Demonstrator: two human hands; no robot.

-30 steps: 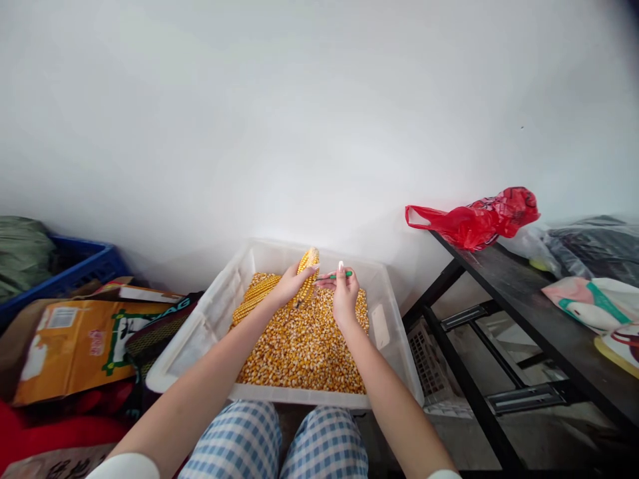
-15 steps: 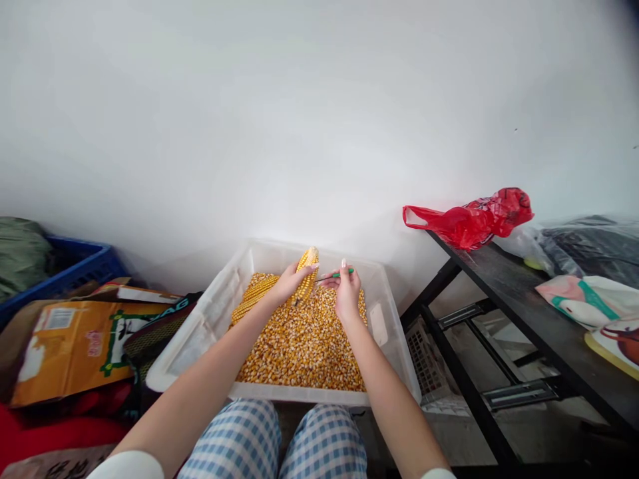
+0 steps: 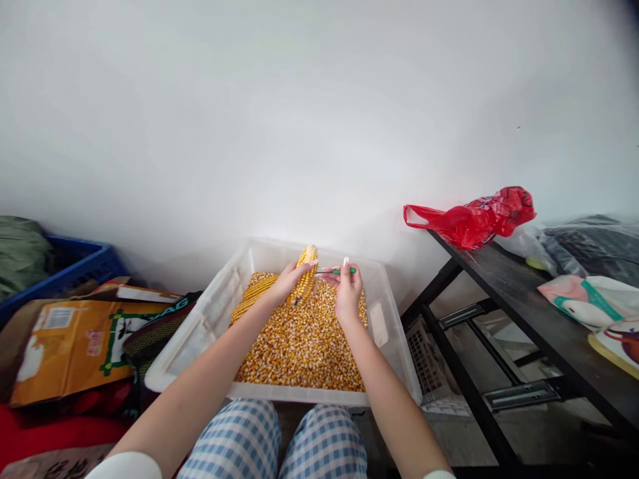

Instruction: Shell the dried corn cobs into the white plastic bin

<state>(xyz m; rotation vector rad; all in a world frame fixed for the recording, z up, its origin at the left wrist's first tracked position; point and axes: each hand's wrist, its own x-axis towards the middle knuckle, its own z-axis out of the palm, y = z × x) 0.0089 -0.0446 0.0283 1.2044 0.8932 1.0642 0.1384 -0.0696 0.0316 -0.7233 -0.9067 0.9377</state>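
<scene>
My left hand [image 3: 286, 282] is closed around an ear of corn [image 3: 304, 285], its pale tip pointing up and away from me. In my right hand [image 3: 349, 291] is a thin screwdriver-like tool [image 3: 345, 271] with a green handle, pinched between the fingers. Its slim metal shaft points left and reaches the side of the ear. Beneath both hands a translucent plastic bin [image 3: 200, 339] holds a deep layer of loose corn kernels [image 3: 304, 352]. More whole ears of corn [image 3: 252, 297] lie at the bin's left, partly behind my left hand and forearm.
A black table [image 3: 524, 299] stands at the right, with a red plastic bag [image 3: 472, 223] on its corner. Below it sits a pale slatted basket [image 3: 426, 359]. An orange cardboard box [image 3: 74, 346] and a blue crate [image 3: 94, 266] are at the left. A white wall [image 3: 299, 120] rises behind the bin.
The tool in my right hand has turned from slanting to nearly level, its shaft now higher against the ear. My left hand and the ear have shifted only slightly.
</scene>
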